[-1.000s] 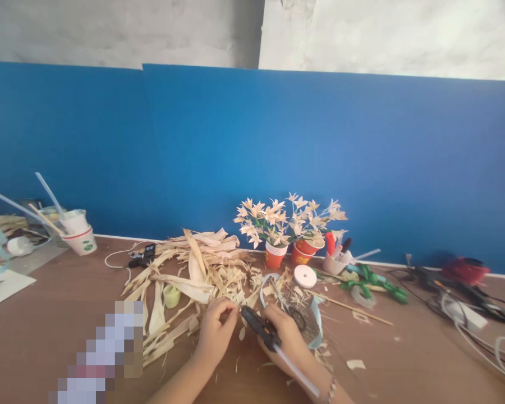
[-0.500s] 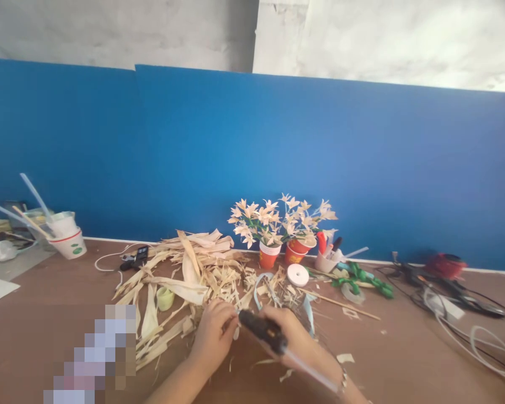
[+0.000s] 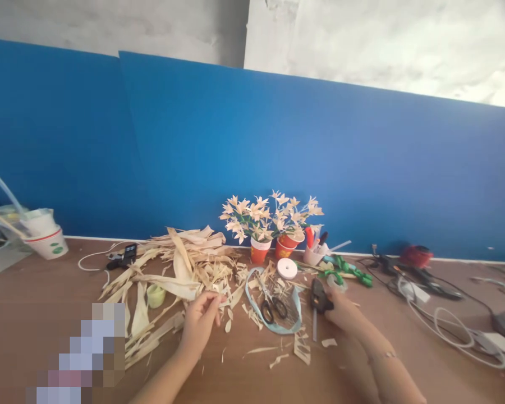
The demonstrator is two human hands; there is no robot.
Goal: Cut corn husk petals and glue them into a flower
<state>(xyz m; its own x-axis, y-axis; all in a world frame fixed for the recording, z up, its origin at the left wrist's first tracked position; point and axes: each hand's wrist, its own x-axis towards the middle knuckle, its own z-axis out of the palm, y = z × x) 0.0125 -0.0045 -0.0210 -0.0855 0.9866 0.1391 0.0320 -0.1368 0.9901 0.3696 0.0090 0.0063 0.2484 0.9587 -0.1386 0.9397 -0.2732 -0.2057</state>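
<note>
My right hand point(image 3: 343, 310) is at the right of the scraps, its fingers on a black hot glue gun point(image 3: 320, 297) with a translucent glue stick point(image 3: 315, 326) jutting from its back. Over the edge of the husk heap, my left hand point(image 3: 200, 320) is pinched, thumb against forefinger. A tiny pale bit seems to show at its fingertips, too small to name. Between the hands lie scissors point(image 3: 272, 307) with dark handles, inside a loop of light blue ribbon point(image 3: 297, 320). Dried corn husks point(image 3: 189, 283) are piled behind and left of my left hand.
Pale husk flowers stand in red paper cups point(image 3: 258, 253) by the blue partition point(image 3: 278, 134). Near them are a white tape roll point(image 3: 287, 269), a tool cup point(image 3: 313, 256) and green bundles point(image 3: 345, 269). Cables point(image 3: 437, 322) run at right; a white cup point(image 3: 48, 244) stands left.
My right hand has carried the glue gun away from my left hand, to the right. The scissors and blue ribbon are now uncovered. The view has shifted slightly.
</note>
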